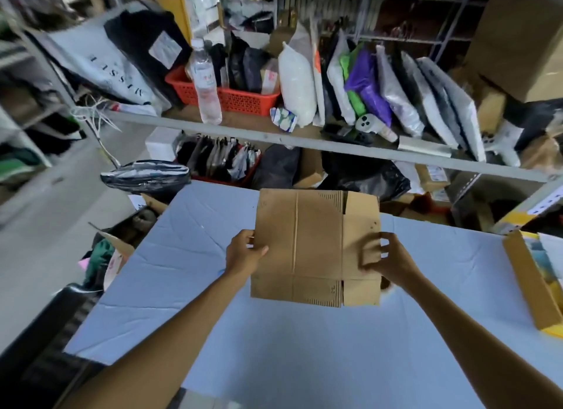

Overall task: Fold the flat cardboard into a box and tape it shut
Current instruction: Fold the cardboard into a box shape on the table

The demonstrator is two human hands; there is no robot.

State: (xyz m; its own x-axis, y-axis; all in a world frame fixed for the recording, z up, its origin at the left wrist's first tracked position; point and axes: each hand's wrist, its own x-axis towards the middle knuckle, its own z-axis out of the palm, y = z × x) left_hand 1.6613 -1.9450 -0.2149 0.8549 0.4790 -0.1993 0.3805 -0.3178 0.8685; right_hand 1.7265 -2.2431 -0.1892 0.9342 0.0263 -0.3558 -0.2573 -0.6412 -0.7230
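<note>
— Where is the flat brown creased cardboard sheet point(316, 244)?
— Held above the pale blue creased tabletop point(304, 347), toward its far edge. The left hand point(243, 253) grips the sheet's left edge and the right hand point(387, 256) grips its right edge.
— And room?
— The tabletop stretches wide toward its near edge. An open brown carton point(527, 284) sits at its right edge.

water bottle point(206, 83) upright on shelf point(304, 139) | red basket point(240, 99) just behind | open carton point(530, 284) right

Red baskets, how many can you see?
2. One red basket on the upper shelf behind the water bottle; a second red basket is below that shelf. More may be hidden by clutter.
</note>
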